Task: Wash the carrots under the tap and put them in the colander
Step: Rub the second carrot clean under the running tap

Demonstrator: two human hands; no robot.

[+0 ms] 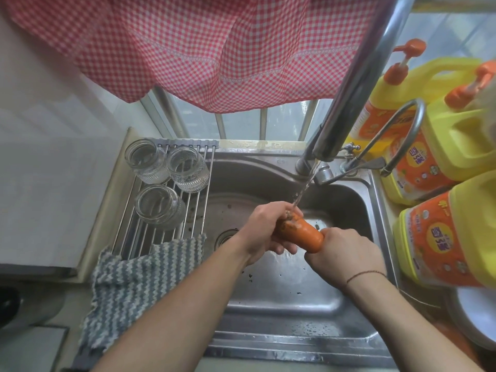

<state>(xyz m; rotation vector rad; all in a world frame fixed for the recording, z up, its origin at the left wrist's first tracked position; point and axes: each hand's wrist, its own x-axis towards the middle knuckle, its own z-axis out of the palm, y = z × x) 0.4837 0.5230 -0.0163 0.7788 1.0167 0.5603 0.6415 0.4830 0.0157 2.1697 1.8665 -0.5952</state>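
A thick orange carrot (302,233) is held over the steel sink (281,285), right under the thin stream of water from the tap (346,103). My left hand (264,229) grips its dirty top end, fingers curled round it. My right hand (341,253) grips the other end, which is hidden inside the fist. At the lower right edge a white round rim (472,315) shows; I cannot tell whether it is the colander.
A wire rack (161,229) across the sink's left side carries three upturned glass jars (158,206). A grey striped cloth (128,280) hangs over its front. Three yellow detergent bottles (445,240) crowd the right counter. A red checked curtain (201,49) hangs above.
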